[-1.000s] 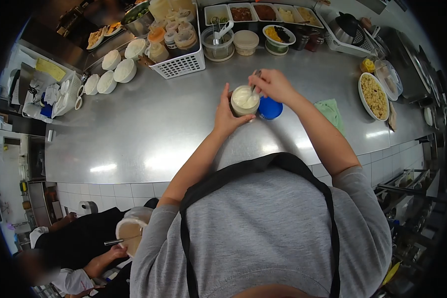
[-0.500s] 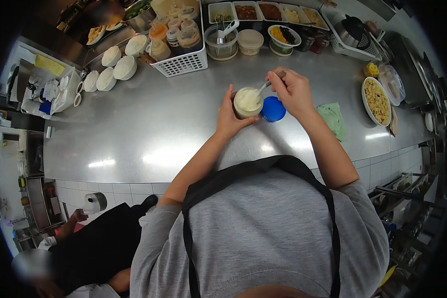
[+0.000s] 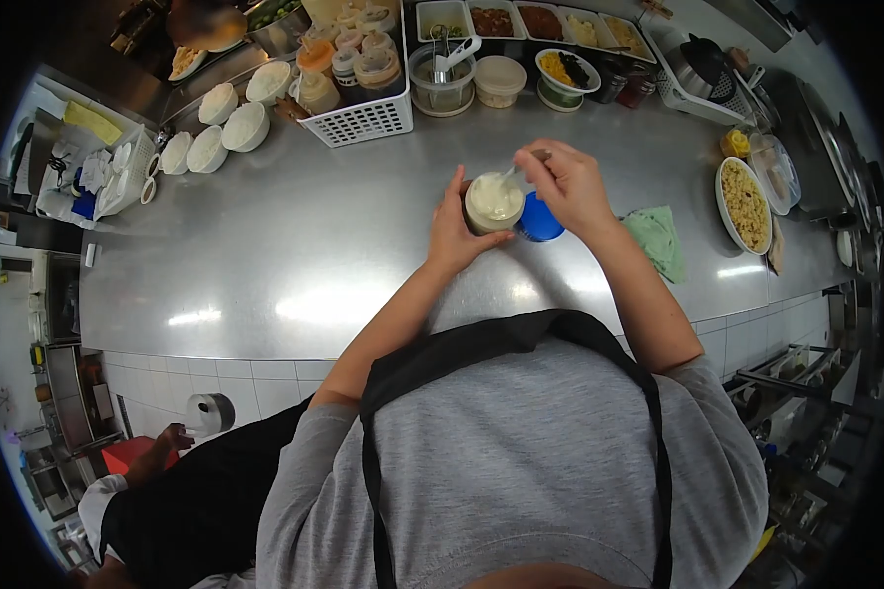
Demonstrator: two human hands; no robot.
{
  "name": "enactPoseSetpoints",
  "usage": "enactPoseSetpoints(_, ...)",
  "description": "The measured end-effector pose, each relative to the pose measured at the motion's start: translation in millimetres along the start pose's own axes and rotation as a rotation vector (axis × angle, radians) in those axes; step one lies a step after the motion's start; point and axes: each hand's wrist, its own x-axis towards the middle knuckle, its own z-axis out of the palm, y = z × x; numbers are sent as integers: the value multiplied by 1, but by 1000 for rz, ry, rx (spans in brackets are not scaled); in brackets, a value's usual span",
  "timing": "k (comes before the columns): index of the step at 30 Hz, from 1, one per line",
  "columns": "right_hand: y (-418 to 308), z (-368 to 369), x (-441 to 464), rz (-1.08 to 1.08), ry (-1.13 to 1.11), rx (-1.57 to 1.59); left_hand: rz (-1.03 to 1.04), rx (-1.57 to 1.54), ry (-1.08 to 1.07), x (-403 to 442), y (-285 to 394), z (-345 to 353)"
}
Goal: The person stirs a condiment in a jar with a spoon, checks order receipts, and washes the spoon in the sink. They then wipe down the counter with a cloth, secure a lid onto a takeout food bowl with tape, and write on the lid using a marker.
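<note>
A round jar of creamy white contents [image 3: 496,199] stands at the middle of the steel counter. My left hand [image 3: 456,228] is wrapped round its left and near side, thumb along the front. In my right hand [image 3: 569,183] I grip the handle of a spoon [image 3: 511,173], pinched between thumb and fingers. The spoon slants down into the jar, its bowl hidden in the white stuff. A blue lid [image 3: 540,218] lies flat on the counter just right of the jar, below my right hand.
A green cloth [image 3: 655,242] and a bowl of crumbly food [image 3: 745,204] lie to the right. Along the back stand a white basket of squeeze bottles [image 3: 365,123], a lidded tub [image 3: 500,80] and several white bowls [image 3: 246,128]. A co-worker in a black apron [image 3: 206,491] is at lower left.
My right hand has shifted slightly left, and the spoon now enters the jar nearer its far side. My left hand keeps its hold. The co-worker at lower left has moved.
</note>
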Motion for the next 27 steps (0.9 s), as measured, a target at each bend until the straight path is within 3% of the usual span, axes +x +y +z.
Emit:
enactPoseSetpoints(5, -1, -12, 2, -245, -214, -19, -13, -18, -8, 0, 0, -1)
enactPoseSetpoints(7, -3, -19, 4, -72, -215, 41, 1, -10, 0, 0, 0, 0)
enactPoseSetpoints(11, 2, -20, 4, -98, -323, 131, -14, 9, -7, 0, 0, -2)
enactPoseSetpoints(16, -1, -39, 12, 87, -450, 228, -16, -55, -74, 2, -4, -4)
enactPoseSetpoints(27, -3, -46, 27, 19, -660, 220, -220, -218, -421, 22, 6, -33)
